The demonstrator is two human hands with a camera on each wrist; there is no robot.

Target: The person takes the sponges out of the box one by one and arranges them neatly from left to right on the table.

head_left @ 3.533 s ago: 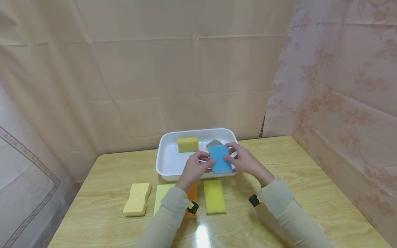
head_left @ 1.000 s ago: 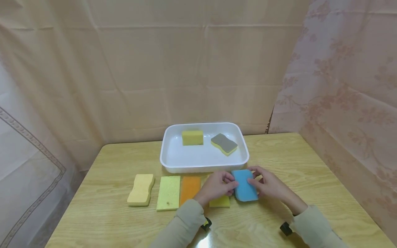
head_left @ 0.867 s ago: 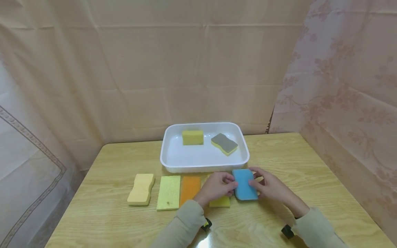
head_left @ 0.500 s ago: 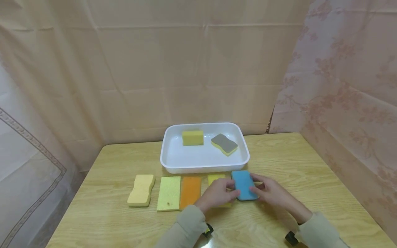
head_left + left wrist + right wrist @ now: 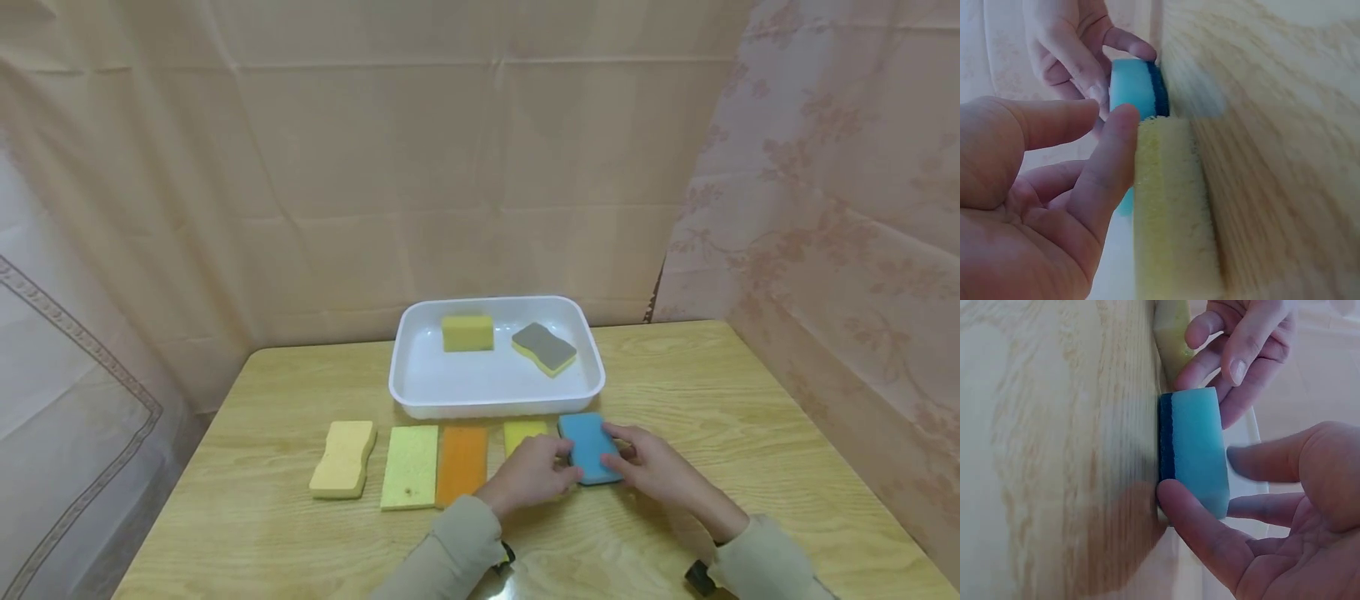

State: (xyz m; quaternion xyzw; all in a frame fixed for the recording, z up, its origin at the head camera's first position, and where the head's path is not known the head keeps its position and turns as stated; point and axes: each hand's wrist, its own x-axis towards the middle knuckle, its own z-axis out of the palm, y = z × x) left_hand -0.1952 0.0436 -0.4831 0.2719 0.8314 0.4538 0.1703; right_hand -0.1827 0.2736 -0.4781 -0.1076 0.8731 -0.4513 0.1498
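A blue sponge (image 5: 588, 448) with a dark blue scouring layer underneath lies flat on the table, at the right end of a row of sponges. My right hand (image 5: 652, 467) is at its right side. In the right wrist view one fingertip (image 5: 1169, 490) touches the sponge's edge, while the thumb stands slightly off its face. At the left side is my left hand (image 5: 528, 475), its fingers loosely extended, close to the blue sponge and over a yellow sponge (image 5: 525, 431) that it partly hides. In the left wrist view that yellow sponge (image 5: 1175, 212) shows beside the left fingers.
Behind the row stands a white tray (image 5: 495, 410) holding a yellow sponge (image 5: 467, 333) and a grey-topped wavy sponge (image 5: 545, 347). To the left lie an orange sponge (image 5: 462, 465), a pale green sponge (image 5: 410, 467) and a pale yellow wavy sponge (image 5: 343, 458).
The blue sponge, earlier held in both hands over the tray, came down onto the table right of the yellow sponge. It now lies flat, and both hands have loosened from it.
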